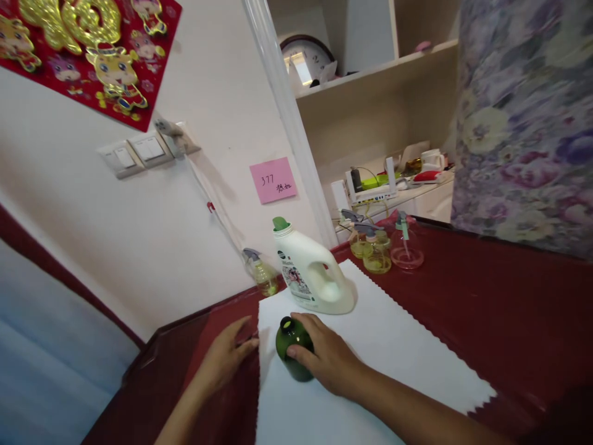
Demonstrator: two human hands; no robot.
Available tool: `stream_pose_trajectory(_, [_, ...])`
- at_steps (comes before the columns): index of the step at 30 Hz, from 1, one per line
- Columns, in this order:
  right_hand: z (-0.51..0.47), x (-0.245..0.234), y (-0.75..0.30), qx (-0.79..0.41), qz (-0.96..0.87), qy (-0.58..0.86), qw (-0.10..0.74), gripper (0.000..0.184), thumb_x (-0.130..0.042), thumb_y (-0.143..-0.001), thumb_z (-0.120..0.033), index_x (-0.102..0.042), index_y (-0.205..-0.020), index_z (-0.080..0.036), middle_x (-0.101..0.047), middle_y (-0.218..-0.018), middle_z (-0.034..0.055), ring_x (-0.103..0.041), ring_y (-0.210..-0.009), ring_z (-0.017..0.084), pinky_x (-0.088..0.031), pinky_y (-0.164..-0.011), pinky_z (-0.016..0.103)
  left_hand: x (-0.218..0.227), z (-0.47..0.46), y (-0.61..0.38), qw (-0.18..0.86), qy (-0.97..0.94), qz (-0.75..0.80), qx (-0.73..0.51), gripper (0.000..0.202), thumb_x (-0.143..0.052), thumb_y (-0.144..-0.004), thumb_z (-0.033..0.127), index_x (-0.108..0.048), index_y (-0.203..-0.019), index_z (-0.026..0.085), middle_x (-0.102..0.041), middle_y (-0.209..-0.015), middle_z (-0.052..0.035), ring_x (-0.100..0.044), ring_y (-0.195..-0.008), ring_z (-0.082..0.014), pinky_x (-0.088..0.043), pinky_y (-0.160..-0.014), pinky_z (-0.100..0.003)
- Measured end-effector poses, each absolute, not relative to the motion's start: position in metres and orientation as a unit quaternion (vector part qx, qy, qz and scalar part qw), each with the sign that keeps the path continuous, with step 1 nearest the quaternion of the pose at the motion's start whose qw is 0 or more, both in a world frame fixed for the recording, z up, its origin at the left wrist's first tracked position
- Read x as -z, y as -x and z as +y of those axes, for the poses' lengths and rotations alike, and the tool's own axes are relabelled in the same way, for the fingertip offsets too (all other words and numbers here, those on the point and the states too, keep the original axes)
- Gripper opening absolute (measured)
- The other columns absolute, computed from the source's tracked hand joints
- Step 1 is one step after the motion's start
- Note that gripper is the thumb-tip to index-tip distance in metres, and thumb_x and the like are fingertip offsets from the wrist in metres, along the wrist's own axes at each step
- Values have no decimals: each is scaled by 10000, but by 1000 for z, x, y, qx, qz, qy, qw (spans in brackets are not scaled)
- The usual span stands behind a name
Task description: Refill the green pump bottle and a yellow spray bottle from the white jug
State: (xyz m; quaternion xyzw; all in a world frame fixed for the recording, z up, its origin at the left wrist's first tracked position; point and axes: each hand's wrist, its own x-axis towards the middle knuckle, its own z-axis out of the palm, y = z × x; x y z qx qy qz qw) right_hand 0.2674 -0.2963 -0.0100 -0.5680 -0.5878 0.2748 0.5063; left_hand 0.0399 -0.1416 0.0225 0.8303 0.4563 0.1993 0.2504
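Observation:
My right hand is wrapped round a dark green bottle with an uncapped neck, which stands on a white sheet with zigzag edges. To the left of it, my left hand hovers over the red tabletop by the sheet's edge, fingers apart and holding nothing. Behind the bottle stands a large white jug with a moulded handle and a printed label. A green piece sits at the jug's mouth. The far side of the green bottle is hidden by my right fingers.
A spray bottle with yellowish liquid stands against the wall. Several more stand at the back right, among them one with pink liquid. A shelf unit and a floral curtain rise behind the red table.

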Motion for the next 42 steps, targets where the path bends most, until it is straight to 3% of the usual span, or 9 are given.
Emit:
stream_pose_trajectory(3, [-297,8,-269,-279,-586,572,502,615,-634,-876,-362,-493,-1455,-210,-537,-1498,124,-499,-1366,314,-368,-1143,494,-14,-124,-16,176,-814,514,-205,680,-651,-716,512,-646,-1254,95,-622,-1380,-259,-517,-1349,-437,-320,-1159,-580])
stream_pose_trajectory(9, [-297,8,-270,-274,-591,572,498,626,-641,-873,-362,-490,-1460,-206,-538,-1495,123,-507,-1355,316,-389,-1126,485,5,-130,-13,165,-808,513,-236,314,-662,-705,385,-740,-970,235,-772,-1075,-113,-673,-1135,-362,-439,-1057,-489])
stream_pose_trajectory(14, [-297,8,-271,-272,-594,571,497,639,-642,-877,-372,-485,-1467,-185,-543,-1487,132,-505,-1353,318,-388,-1126,479,-34,-147,-32,197,-756,513,-356,515,-642,-805,566,-637,-1184,216,-742,-1137,-107,-678,-1097,-327,-476,-1032,-474])
stream_pose_trajectory(17, [-298,6,-271,-273,-594,571,496,632,-639,-879,-366,-490,-1465,-181,-550,-1478,133,-512,-1341,322,-390,-1122,484,-71,-175,-60,260,-714,468,-451,547,-517,-912,637,-527,-1330,284,-680,-1307,-52,-689,-1105,-226,-517,-1019,-388])
stream_pose_trajectory(18, [-298,6,-271,-273,-594,571,496,632,-640,-880,-366,-491,-1465,-180,-550,-1478,133,-512,-1342,323,-390,-1122,484,-83,-187,-72,348,-664,416,-515,500,-619,-889,590,-562,-1296,304,-653,-1358,-36,-680,-1132,-216,-507,-1042,-377])
stream_pose_trajectory(24, [-298,7,-271,-268,-592,574,498,654,-650,-879,-365,-475,-1478,-167,-537,-1495,132,-506,-1353,315,-385,-1131,470,-117,-237,-135,487,-544,243,-639,267,-778,-849,419,-707,-1078,300,-703,-1218,12,-693,-1046,-176,-526,-1045,-363])
stream_pose_trajectory(31, [-295,10,-272,-268,-598,569,496,651,-668,-868,-363,-492,-1464,-169,-544,-1482,133,-509,-1344,313,-390,-1124,460,-92,-223,-158,554,-503,198,-633,305,-807,-825,396,-704,-1084,271,-714,-1179,-18,-702,-974,-166,-537,-1024,-382])
stream_pose_trajectory(38, [-295,7,-272,-258,-600,565,504,654,-685,-856,-343,-495,-1457,-168,-574,-1438,136,-534,-1308,317,-410,-1100,459,-37,-219,-154,586,-525,257,-561,378,-796,-829,431,-673,-1157,289,-692,-1257,-24,-670,-1159,-206,-511,-1030,-335])
stream_pose_trajectory(42, [-296,6,-273,-259,-606,557,505,647,-700,-843,-339,-513,-1440,-173,-586,-1415,137,-547,-1289,325,-422,-1084,468,-9,-220,-143,572,-562,325,-502,485,-798,-810,482,-636,-1220,278,-702,-1268,-58,-635,-1223,-256,-485,-1040,-375])
